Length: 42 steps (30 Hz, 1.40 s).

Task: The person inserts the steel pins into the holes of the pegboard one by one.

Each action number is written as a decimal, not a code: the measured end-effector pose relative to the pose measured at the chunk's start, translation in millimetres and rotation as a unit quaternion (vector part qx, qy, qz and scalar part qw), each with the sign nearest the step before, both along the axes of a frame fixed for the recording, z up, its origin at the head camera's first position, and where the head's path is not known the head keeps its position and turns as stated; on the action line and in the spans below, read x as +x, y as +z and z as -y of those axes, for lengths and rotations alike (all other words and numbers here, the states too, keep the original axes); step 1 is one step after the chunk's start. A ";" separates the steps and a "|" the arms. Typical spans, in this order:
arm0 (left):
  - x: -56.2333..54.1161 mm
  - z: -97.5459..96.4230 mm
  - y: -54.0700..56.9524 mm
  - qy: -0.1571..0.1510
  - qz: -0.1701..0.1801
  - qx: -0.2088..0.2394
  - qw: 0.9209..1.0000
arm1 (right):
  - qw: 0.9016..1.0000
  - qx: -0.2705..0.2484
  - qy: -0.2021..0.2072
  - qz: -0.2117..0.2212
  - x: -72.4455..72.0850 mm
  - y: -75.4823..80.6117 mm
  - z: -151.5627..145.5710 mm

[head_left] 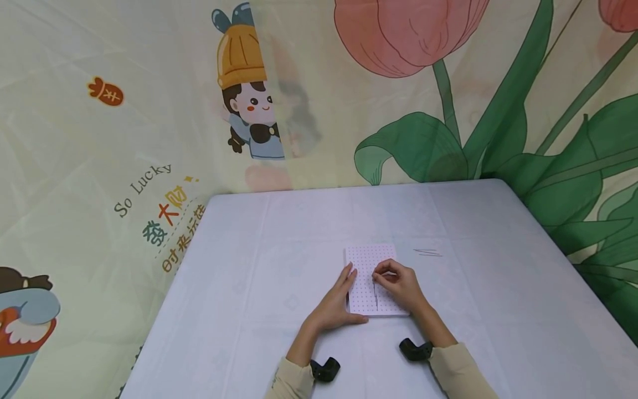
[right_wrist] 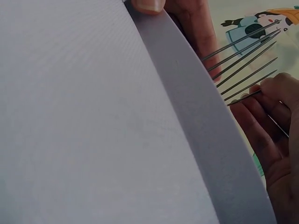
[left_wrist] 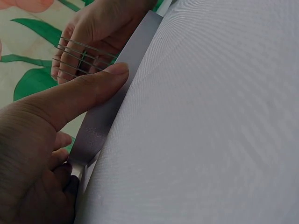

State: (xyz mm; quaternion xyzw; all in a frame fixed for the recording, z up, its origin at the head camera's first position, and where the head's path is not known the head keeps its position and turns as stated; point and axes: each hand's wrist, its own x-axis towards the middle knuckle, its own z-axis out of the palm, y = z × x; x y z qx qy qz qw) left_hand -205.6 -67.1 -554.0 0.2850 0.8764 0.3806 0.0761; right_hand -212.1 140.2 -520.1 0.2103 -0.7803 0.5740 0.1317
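Note:
A white board with a grid of small dots or holes lies on the table. My left hand holds its near left corner, thumb along the near edge and fingers along the left side. Over the board, my right hand pinches a thin metal pin between thumb and fingertips. Another thin pin shows against the right palm. Several slim metal pins stand upright in a row from the board, seen past its thick edge in both wrist views. The pinched pin's lower end is hard to make out.
Several loose thin pins lie on the white-covered table, beyond and right of the board. A printed curtain hangs behind the table. A black wrist device sits by the left cuff and another by the right.

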 end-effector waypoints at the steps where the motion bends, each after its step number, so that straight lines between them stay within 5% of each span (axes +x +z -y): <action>1: 0.0 0.0 -0.1 0.000 0.000 0.001 1.000 | 1.000 0.002 0.003 0.002 0.1 0.0 -0.2; 23: -1.3 -0.4 0.3 -0.001 -0.001 0.003 1.000 | 0.999 0.019 0.027 0.023 -1.5 0.6 -2.8; 30: 1.9 -0.8 2.4 0.003 0.011 0.000 1.000 | 0.999 -0.008 0.043 0.028 -9.2 -20.1 -14.6; 35: 2.7 -2.5 2.4 0.010 0.020 -0.003 1.000 | 0.998 -0.033 -0.031 0.046 -21.2 -31.3 -39.4; 42: 1.8 -3.4 0.7 0.016 0.011 -0.008 1.000 | 0.988 -0.060 -0.141 -0.005 -37.8 -37.5 -84.0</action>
